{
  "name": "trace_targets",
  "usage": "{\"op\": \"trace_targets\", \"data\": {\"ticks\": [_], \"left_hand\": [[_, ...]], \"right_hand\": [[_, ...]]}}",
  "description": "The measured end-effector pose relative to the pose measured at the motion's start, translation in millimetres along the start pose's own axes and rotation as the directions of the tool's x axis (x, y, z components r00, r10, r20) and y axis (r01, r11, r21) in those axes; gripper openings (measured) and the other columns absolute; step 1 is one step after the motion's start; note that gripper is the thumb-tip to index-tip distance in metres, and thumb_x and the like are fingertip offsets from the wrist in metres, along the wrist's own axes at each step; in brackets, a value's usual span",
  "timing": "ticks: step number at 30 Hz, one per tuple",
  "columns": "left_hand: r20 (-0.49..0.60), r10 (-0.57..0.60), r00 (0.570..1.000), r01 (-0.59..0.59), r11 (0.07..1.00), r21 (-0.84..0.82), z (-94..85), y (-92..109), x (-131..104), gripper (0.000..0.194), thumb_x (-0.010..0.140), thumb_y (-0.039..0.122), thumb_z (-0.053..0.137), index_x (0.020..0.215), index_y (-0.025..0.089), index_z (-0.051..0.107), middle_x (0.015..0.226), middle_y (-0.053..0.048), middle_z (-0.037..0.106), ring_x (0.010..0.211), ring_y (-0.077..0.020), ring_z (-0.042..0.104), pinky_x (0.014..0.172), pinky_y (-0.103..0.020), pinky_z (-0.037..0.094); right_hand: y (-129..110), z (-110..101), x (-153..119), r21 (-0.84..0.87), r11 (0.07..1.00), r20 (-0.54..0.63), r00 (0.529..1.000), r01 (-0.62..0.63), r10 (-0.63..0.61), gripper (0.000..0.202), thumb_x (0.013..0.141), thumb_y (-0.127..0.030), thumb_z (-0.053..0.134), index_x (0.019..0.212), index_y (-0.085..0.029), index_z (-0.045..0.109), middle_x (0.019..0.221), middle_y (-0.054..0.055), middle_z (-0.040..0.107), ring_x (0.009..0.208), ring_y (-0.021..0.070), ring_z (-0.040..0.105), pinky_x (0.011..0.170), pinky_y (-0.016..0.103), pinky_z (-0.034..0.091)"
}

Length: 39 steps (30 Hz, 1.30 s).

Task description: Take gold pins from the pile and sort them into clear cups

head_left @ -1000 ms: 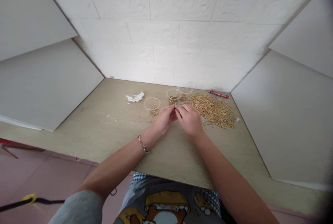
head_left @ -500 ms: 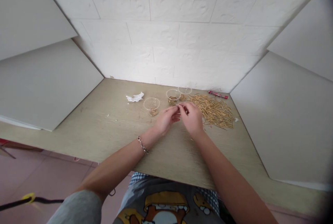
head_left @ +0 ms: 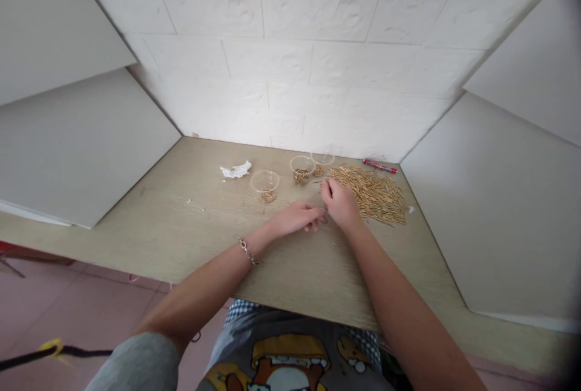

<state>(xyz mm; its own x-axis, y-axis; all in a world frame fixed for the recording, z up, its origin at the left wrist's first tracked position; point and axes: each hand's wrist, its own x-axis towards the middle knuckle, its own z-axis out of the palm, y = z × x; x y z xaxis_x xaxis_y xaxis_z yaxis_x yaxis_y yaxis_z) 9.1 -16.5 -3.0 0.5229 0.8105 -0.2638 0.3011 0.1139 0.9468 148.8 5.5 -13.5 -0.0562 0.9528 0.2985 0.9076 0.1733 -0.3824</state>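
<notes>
The right hand [head_left: 341,202] curls at the edge of the brass pin pile [head_left: 370,192], grip unclear; the left hand [head_left: 297,218] rests loosely open on the tabletop [head_left: 190,221], cups [head_left: 264,181] within reach

On the matt, pale wood-grain tabletop [head_left: 195,221] I see a heap of thin, shiny brass-coloured metal pins [head_left: 372,190]; left of the heap, three clear glossy plastic cups [head_left: 265,181] and crumpled white paper [head_left: 236,169].

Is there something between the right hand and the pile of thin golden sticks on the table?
Nothing visible. The right hand is already at the left edge of the stick pile. The small clear cups stand off to its left.
</notes>
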Motion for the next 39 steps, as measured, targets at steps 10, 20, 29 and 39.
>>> {"op": "trace_targets", "data": {"ticks": [10,20,29,39], "left_hand": [[0.247,0.047,0.968,-0.054,0.998,0.022,-2.8,-3.1,-4.7,0.029,0.078,0.040,0.053,0.073,0.017,0.070,0.061,-0.005,0.065,0.045,-0.0093,0.048,0.046,-0.023,0.035],[0.207,0.050,0.977,-0.065,0.996,0.062,-0.5,-7.3,-2.4,0.028,0.079,0.036,0.050,0.069,0.017,0.067,0.060,-0.003,0.064,0.047,-0.0086,0.049,0.047,-0.022,0.036],[0.219,0.044,0.975,-0.058,0.997,0.059,-0.7,-7.9,-1.2,0.030,0.079,0.039,0.050,0.070,0.016,0.067,0.062,-0.003,0.063,0.048,-0.0083,0.049,0.045,-0.020,0.035],[0.219,0.029,0.975,-0.038,0.999,0.037,-1.8,-11.4,1.0,0.036,0.079,0.046,0.048,0.077,0.016,0.067,0.064,-0.005,0.064,0.048,-0.0097,0.049,0.047,-0.022,0.037]], "right_hand": [[-4.2,2.9,-1.0,-0.185,0.979,0.214,0.976,0.081,-0.040,0.044,0.088,-0.038,0.028,0.073,-0.019,0.066,0.070,0.006,0.065,0.057,0.0147,0.050,0.052,0.026,0.024],[-12.2,1.2,-1.2,-0.281,0.951,0.284,0.958,0.129,-0.046,0.040,0.090,-0.036,0.027,0.084,-0.020,0.064,0.077,0.007,0.067,0.066,0.0174,0.059,0.055,0.027,0.034],[-13.2,7.6,1.5,-0.276,0.961,0.228,0.972,0.012,0.053,0.045,0.092,-0.037,0.022,0.089,-0.018,0.062,0.081,0.010,0.066,0.070,0.0194,0.061,0.059,0.029,0.039],[-16.1,4.8,2.5,-0.291,0.956,0.280,0.958,0.031,0.054,0.042,0.091,-0.034,0.025,0.094,-0.017,0.063,0.081,0.012,0.067,0.072,0.0192,0.063,0.061,0.030,0.042]]}}
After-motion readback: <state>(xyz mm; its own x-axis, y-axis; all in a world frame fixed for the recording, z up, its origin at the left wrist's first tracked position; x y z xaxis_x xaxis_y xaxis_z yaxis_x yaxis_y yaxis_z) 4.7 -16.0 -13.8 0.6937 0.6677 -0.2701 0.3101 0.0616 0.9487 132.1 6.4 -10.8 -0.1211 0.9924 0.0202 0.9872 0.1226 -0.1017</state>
